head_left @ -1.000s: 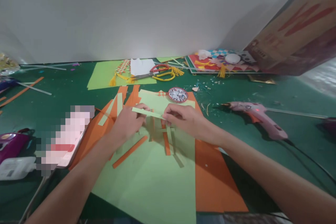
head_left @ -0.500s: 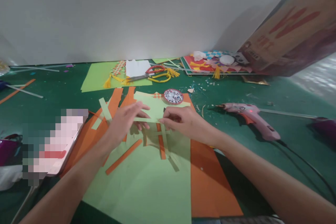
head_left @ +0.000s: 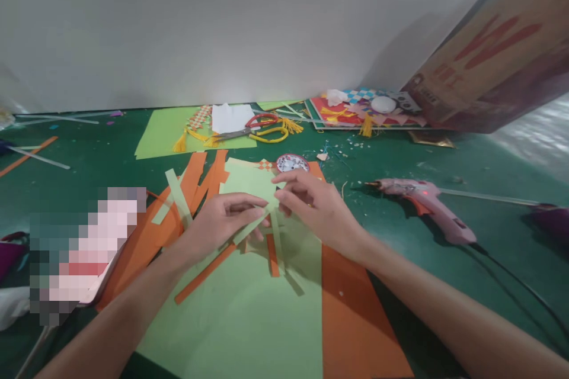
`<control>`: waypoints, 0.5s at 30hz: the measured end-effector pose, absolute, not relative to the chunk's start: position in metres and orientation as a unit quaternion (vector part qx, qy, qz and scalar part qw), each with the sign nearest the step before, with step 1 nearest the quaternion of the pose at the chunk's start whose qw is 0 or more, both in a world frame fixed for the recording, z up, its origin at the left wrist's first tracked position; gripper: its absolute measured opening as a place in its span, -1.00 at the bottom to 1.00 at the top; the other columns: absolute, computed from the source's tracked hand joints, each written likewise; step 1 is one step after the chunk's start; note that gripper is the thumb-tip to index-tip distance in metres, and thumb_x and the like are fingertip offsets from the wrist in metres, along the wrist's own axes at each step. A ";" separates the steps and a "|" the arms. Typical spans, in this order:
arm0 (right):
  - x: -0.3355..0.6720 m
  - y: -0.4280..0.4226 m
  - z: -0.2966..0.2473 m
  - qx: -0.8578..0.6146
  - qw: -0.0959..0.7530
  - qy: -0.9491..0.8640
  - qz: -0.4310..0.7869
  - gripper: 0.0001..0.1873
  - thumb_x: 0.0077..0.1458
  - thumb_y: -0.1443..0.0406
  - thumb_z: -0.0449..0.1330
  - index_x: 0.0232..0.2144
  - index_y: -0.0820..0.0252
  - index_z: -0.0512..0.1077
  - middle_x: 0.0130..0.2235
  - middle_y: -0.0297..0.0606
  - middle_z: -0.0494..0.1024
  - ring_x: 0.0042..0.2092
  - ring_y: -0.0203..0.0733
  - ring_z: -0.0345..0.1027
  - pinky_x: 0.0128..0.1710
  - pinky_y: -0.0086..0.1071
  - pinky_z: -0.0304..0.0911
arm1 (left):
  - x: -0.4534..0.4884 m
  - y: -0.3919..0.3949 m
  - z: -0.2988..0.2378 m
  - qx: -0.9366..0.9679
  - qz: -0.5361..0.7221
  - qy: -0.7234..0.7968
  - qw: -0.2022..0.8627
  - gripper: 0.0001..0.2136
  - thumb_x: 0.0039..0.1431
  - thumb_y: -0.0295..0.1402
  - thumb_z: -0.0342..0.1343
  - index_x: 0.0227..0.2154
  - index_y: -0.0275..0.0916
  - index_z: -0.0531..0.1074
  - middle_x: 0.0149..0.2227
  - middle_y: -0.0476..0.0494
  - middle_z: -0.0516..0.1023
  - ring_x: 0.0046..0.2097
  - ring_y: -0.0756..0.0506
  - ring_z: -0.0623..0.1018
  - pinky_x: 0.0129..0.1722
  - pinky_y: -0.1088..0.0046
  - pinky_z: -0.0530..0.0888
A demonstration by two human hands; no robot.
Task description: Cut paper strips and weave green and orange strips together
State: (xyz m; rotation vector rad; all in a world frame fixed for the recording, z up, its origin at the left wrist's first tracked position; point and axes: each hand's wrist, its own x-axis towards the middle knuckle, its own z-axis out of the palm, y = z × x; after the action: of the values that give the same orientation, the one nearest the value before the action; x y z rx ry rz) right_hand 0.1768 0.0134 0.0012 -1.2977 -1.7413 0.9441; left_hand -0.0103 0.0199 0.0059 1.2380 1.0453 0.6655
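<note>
My left hand (head_left: 222,219) pinches a narrow light green paper strip (head_left: 249,230) between thumb and fingers; the strip slants down to the left. Just beside its upper end is my right hand (head_left: 317,204), thumb and index finger apart, with nothing visible between them. Its other fingers are curled and partly hidden. Below both hands, an orange strip (head_left: 272,254) and a pale green strip (head_left: 276,228) lie together on a large light green sheet (head_left: 249,325). Another orange strip (head_left: 204,273) lies slanted to the left.
Orange paper (head_left: 355,314) lies under the green sheet. To the right rests a pink glue gun (head_left: 427,201) with a cord. A round patterned dish (head_left: 292,162), scissors (head_left: 267,129) and yellow tassels (head_left: 180,142) are farther back. At left is a blurred phone-like device (head_left: 93,254).
The green strip has swung from nearly level to slanting down leftward. My right fingers have come off its end and spread, while my left thumb and fingers have closed on it.
</note>
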 end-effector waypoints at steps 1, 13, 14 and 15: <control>0.177 0.013 0.001 -0.514 0.379 -0.679 0.362 -0.81 0.12 0.17 0.05 -0.29 0.15 0.31 -0.59 -0.45 0.34 -0.55 -0.33 0.21 -0.53 -0.43 0.09 | -0.010 0.021 0.005 0.526 0.310 0.461 0.644 -0.88 0.05 -0.34 0.21 -0.34 -0.24 0.54 -0.48 -0.11 0.58 -0.52 -0.01 0.55 -0.56 0.57 0.44; 0.165 -0.003 -0.005 -0.466 0.215 -0.842 0.166 -0.66 0.07 0.04 0.18 -0.39 0.23 0.41 -0.42 -0.24 0.50 -0.40 -0.22 0.33 -0.45 -0.39 0.14 | -0.015 0.031 0.008 0.287 0.434 0.488 0.700 -0.88 0.17 -0.52 0.10 -0.34 -0.26 0.54 -0.46 -0.01 0.53 -0.54 0.15 0.47 -0.51 0.73 0.45; 0.164 -0.005 -0.006 -0.436 0.217 -0.862 0.141 -0.64 0.05 0.03 0.20 -0.38 0.24 0.42 -0.40 -0.22 0.51 -0.37 -0.20 0.34 -0.43 -0.37 0.15 | -0.015 0.030 0.007 0.286 0.433 0.488 0.702 -0.87 0.18 -0.53 0.09 -0.33 -0.26 0.54 -0.45 -0.02 0.53 -0.54 0.15 0.47 -0.51 0.73 0.45; 0.163 -0.007 -0.008 -0.401 0.217 -0.881 0.125 -0.63 0.03 0.02 0.21 -0.37 0.25 0.43 -0.38 -0.22 0.51 -0.34 -0.19 0.35 -0.40 -0.36 0.18 | -0.015 0.030 0.007 0.286 0.431 0.489 0.703 -0.86 0.18 -0.54 0.09 -0.32 -0.26 0.53 -0.44 -0.02 0.53 -0.54 0.15 0.48 -0.51 0.73 0.46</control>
State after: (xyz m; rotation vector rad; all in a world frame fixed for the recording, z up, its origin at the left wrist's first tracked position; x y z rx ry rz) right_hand 0.1627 -0.0065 -0.0076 -1.1109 -2.4412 0.3472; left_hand -0.0147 0.0299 0.0073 0.6363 1.0879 0.9586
